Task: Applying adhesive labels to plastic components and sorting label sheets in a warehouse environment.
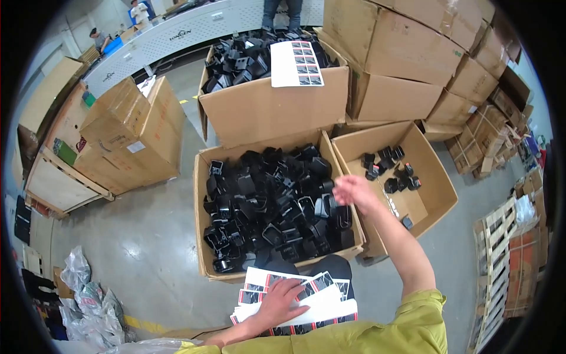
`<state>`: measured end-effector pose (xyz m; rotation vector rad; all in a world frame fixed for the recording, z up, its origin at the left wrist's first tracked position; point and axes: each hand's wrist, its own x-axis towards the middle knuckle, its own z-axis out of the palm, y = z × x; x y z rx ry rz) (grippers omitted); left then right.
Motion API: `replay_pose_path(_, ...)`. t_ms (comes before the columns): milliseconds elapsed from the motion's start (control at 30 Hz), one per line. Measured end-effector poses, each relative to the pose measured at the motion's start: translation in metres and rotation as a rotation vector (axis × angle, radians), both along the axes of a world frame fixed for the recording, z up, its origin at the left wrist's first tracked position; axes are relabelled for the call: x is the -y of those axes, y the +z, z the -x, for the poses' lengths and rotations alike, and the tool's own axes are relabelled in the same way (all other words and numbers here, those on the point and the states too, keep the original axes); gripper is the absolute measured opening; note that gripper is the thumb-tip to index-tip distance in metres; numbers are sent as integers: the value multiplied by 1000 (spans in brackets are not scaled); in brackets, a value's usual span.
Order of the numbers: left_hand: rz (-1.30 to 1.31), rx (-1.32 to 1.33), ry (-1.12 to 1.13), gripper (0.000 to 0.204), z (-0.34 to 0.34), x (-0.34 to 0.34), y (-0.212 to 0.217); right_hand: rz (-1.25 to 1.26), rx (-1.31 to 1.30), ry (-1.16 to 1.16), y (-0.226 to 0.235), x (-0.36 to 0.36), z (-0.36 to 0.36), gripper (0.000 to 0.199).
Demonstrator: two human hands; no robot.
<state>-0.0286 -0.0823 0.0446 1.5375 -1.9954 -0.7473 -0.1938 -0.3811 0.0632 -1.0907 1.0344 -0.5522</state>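
Observation:
My left hand (282, 301) lies flat with fingers spread on a loose stack of label sheets (327, 310). The sheets are white with dark and red printed blocks, and they rest on my lap. Over the edge between two cartons hangs my right hand (352, 191), fingers curled in; whatever they hold, if anything, is hidden. Below and left of it, a large open carton (201, 177) is heaped with black plastic parts (265, 200), some shaped like small cups or housings. The open carton (439, 177) to the right holds several black pieces (401, 177) on its bottom.
Behind stands another carton (274, 109) full of black parts, a label sheet (296, 64) lying on top. Stacked boxes (407, 50) rise at the back right. Plastic bags (88, 298) lie left, a wooden pallet (495, 271) right. People (140, 13) are at the far back.

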Motion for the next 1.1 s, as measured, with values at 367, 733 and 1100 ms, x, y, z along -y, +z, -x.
replay_pose_path(367, -14, -152, 173, 40, -11, 17, -16, 52, 405, -254, 23, 222, -160, 68)
replay_pose_path(733, 150, -189, 261, 36, -7, 19, -19, 159, 761, -297, -61, 335, -165, 20)
replay_pose_path(1100, 277, -320, 249, 30, 4, 0, -52, 348, 229, -240, 40, 154, -27, 34)
